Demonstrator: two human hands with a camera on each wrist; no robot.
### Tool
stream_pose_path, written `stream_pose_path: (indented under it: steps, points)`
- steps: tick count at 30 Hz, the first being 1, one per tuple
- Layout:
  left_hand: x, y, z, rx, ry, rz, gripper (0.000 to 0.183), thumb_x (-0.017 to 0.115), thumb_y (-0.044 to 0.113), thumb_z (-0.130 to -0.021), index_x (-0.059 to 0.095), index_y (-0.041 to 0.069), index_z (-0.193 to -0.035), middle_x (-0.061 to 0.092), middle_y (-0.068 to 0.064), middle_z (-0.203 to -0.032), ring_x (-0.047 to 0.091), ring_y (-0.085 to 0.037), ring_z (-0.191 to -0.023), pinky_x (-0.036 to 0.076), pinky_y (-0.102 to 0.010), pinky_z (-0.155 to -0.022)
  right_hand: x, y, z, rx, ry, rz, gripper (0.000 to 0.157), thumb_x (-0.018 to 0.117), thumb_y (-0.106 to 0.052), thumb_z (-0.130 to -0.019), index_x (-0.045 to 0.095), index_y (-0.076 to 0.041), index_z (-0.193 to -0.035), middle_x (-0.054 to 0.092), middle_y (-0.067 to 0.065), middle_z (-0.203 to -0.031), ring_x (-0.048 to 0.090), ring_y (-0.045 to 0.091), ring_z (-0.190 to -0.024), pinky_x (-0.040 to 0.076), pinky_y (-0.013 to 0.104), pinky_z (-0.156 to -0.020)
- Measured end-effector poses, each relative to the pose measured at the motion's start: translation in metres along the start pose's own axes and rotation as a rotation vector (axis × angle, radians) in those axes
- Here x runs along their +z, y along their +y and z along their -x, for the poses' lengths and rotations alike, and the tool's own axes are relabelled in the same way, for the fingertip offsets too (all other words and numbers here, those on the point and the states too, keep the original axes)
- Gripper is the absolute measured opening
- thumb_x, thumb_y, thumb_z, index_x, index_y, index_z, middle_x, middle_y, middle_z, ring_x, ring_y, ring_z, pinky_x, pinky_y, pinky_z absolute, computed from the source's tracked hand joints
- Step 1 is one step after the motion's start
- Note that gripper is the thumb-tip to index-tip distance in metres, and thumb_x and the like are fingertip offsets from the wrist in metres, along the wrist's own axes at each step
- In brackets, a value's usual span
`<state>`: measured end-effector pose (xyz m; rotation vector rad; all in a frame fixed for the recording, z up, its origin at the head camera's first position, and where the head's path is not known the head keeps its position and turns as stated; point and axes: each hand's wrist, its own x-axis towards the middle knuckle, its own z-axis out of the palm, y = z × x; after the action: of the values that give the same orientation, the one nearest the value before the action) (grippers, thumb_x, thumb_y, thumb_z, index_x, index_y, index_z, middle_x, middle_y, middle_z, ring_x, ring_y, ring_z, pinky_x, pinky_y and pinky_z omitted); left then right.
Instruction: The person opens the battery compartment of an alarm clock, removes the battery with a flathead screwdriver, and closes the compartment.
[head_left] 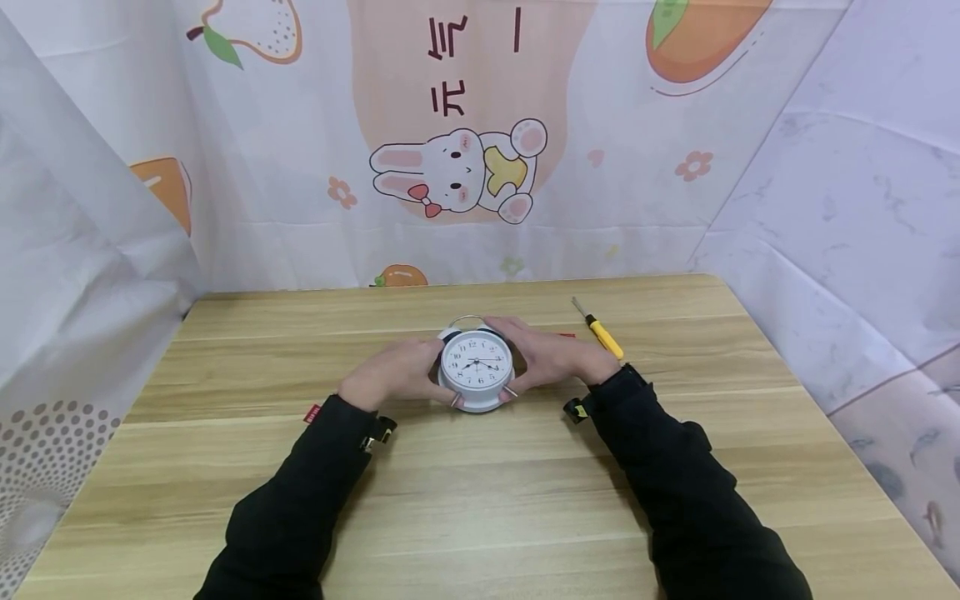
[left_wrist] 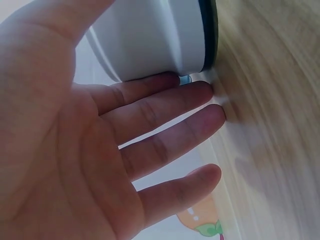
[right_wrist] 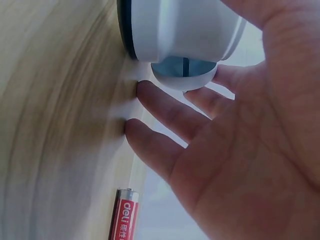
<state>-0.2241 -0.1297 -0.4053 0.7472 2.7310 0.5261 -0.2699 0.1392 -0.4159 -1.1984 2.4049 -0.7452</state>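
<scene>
A white twin-bell alarm clock [head_left: 476,360] lies face up on the wooden table, its handle pointing to the far side and its two short metal feet to the near side. My left hand [head_left: 401,371] holds it by the left side, thumb by the left foot. On the opposite side my right hand [head_left: 551,354] grips it, thumb by the right foot and forefinger up at a bell. In the left wrist view, the white clock body [left_wrist: 145,40] sits between thumb and forefinger, other fingers spread. The right wrist view shows a white bell [right_wrist: 185,77] beside my fingertips.
A yellow-handled screwdriver [head_left: 604,337] lies beyond my right wrist. Near that hand is a red deli battery [right_wrist: 125,215], mostly hidden in the head view. A small red piece [head_left: 312,413] shows beside the left sleeve. Printed cloth [head_left: 285,192] hangs behind the table.
</scene>
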Motion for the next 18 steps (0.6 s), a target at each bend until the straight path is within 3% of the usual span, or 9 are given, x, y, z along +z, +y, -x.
stream_pose_path:
  steps: [7, 18]
  points:
    - [0.0002, -0.0006, 0.0001, 0.034, 0.007, 0.001, 0.061, 0.086, 0.045, -0.079, 0.062, 0.007, -0.12, 0.064, 0.002, -0.102, 0.057, -0.014, -0.088, 0.049, -0.031, -0.079, 0.0005, -0.0014, 0.0009, 0.061, -0.027, -0.029, 0.124, 0.091, -0.039, -0.076, 0.007, -0.007, -0.162, 0.024, 0.017, -0.159, 0.03, 0.031, -0.144, 0.027, 0.05, -0.117]
    - [-0.0004, -0.0013, 0.0021, 0.037, -0.006, 0.046, 0.061, 0.085, 0.042, -0.081, 0.06, 0.008, -0.124, 0.062, 0.0, -0.104, 0.055, -0.016, -0.09, 0.047, -0.032, -0.08, 0.0008, 0.0002, 0.0014, 0.075, -0.023, -0.037, 0.126, 0.092, -0.037, -0.074, 0.006, -0.008, -0.162, 0.029, 0.018, -0.155, 0.032, 0.029, -0.141, 0.028, 0.048, -0.117]
